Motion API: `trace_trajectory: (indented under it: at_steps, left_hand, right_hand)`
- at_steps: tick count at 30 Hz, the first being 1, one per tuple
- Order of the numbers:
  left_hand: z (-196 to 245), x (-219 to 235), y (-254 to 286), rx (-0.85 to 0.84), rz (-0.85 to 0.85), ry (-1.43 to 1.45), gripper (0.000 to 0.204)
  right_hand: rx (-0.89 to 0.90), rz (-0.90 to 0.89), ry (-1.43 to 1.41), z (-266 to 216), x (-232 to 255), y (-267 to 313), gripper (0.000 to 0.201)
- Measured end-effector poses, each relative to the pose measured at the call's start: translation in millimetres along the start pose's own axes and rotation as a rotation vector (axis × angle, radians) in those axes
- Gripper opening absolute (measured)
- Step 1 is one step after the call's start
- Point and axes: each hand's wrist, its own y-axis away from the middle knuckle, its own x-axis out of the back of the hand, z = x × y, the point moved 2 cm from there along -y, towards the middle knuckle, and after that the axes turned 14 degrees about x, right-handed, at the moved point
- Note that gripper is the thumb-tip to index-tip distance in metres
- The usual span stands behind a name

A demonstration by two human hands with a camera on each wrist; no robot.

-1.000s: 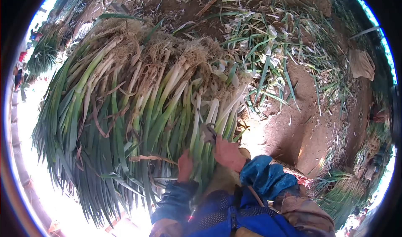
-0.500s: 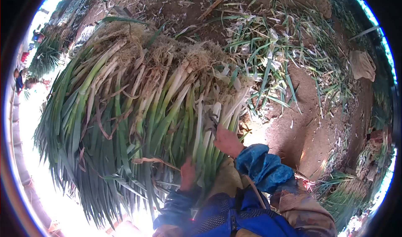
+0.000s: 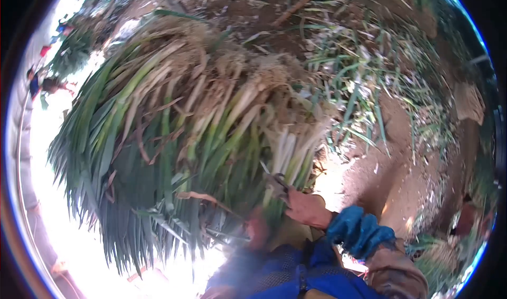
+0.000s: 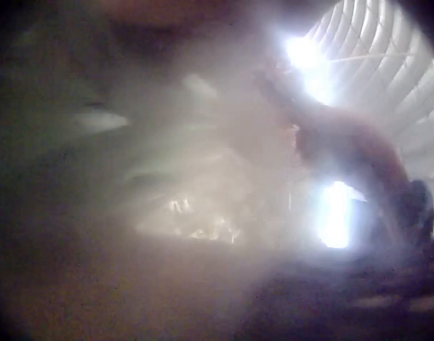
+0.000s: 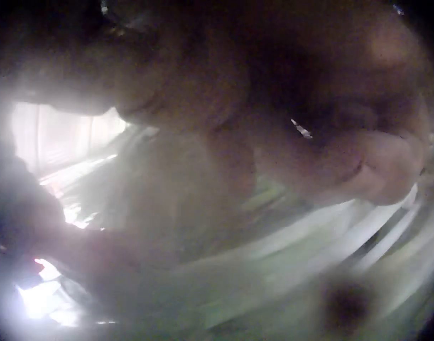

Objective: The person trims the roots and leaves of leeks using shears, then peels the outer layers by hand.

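Observation:
A large heap of leeks (image 3: 211, 146) lies across the head view, pale roots toward the top and green leaves spreading down and left. My right hand (image 3: 309, 209) is at the heap's lower right edge, gripping dark metal scissors (image 3: 278, 187) whose pointed end faces up and left over the stems. My left hand (image 3: 257, 228) is a motion blur low over the leaves, left of the right hand; I cannot tell whether it holds anything. Curled fingers (image 5: 380, 167) of the right hand show above blurred pale stems (image 5: 331, 224) in the right wrist view. The left wrist view is hazy.
Cut leaves and pale peelings (image 3: 364, 82) litter the brown soil (image 3: 364, 167) to the right. Another leek bundle (image 3: 438, 257) lies at the lower right, with a tan sack (image 3: 469, 102) farther up. People (image 3: 34, 82) appear small at the far left.
The head view has shifted, so the heap sits farther right. The left hand moved down and blurred. The right hand, still holding the scissors, has moved down, away from the white stems.

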Motion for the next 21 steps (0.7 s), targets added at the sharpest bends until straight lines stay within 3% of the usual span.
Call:
trace_trajectory:
  at_steps: [1, 3, 4, 6, 8, 12, 15, 16, 17, 20, 21]
  left_hand:
    - [5, -4, 0, -0.014, 0.018, 0.002, 0.034]
    - [15, 0, -9, -0.06, 0.039, 0.001, 0.033]
    - [28, 18, -15, -0.188, 0.158, -0.155, 0.031]
    - [56, 74, -21, -0.429, 0.377, -0.482, 0.029]
    - [32, 128, -44, -0.127, 0.42, 0.361, 0.029]
    - [-23, 215, -48, -0.081, 0.747, -0.376, 0.04]
    - [-80, 210, -69, 0.098, 0.739, -0.338, 0.051]
    - [-82, 210, -78, 0.091, 0.721, -0.308, 0.052]
    - [-87, 207, -83, 0.09, 0.694, -0.282, 0.053]
    - [-83, 200, -77, 0.108, 0.676, -0.157, 0.056]
    - [-83, 194, -70, 0.117, 0.671, -0.112, 0.057]
  right_hand:
    - [0.053, 0.029, 0.013, 12, -7, 11, 0.045]
    - [-0.075, 0.104, 0.096, 57, -8, -1, 0.05]
    - [-0.141, 0.14, 0.132, 79, -9, -7, 0.053]
    - [-0.186, 0.323, 0.114, 76, -4, -8, 0.058]
    - [-0.106, 0.253, 0.082, 54, -5, -8, 0.065]
    - [-0.01, 0.171, 0.036, 15, -9, -8, 0.073]
    - [0.023, 0.151, 0.003, 9, -17, -16, 0.071]
    - [0.013, 0.127, -0.014, 4, -16, -19, 0.07]
    - [0.132, 0.186, 0.017, -2, -18, -18, 0.071]
    - [0.062, 0.015, -0.079, -35, -8, -21, 0.073]
    - [0.112, 0.058, -0.19, -44, -4, -19, 0.073]
